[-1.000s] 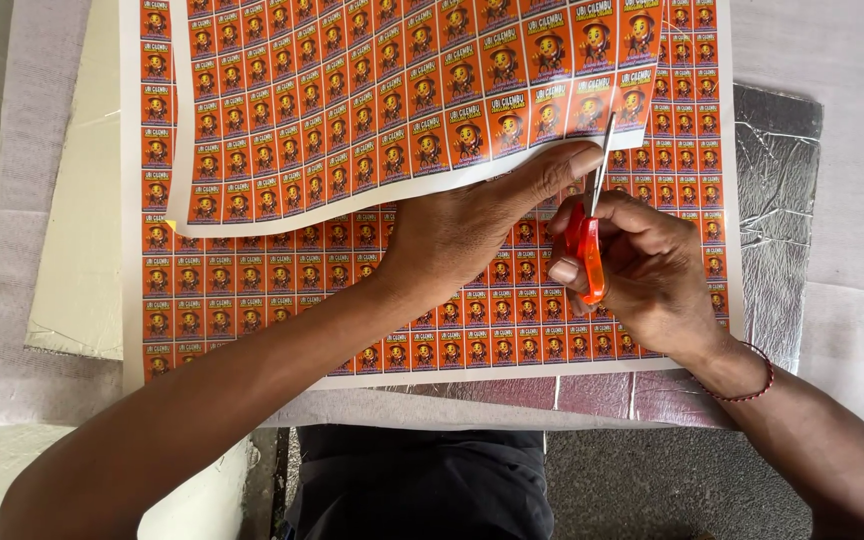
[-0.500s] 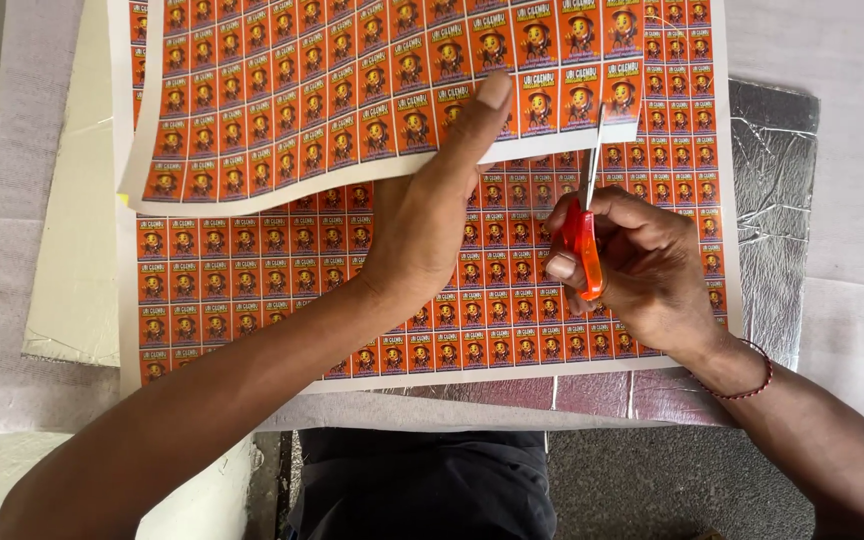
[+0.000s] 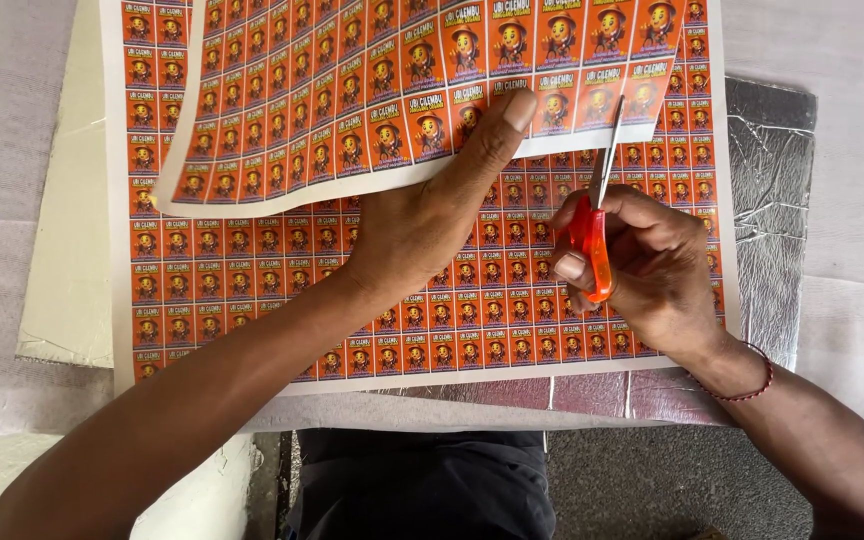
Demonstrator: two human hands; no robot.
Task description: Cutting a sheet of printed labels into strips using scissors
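Nearest, the orange-handled scissors (image 3: 592, 235) are being gripped in the right hand (image 3: 652, 265), blades pointing away and entering the near edge of the lifted label sheet (image 3: 392, 90). That sheet is being pinched just left of the blades by the left hand (image 3: 422, 225), above the flat sheet (image 3: 252, 270).

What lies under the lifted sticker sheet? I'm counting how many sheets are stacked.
Under the lifted sticker sheet lies a flat sheet of the same orange stickers, resting on silver foil board. The left hand holds the lifted sheet. Whether more sheets lie beneath is hidden.
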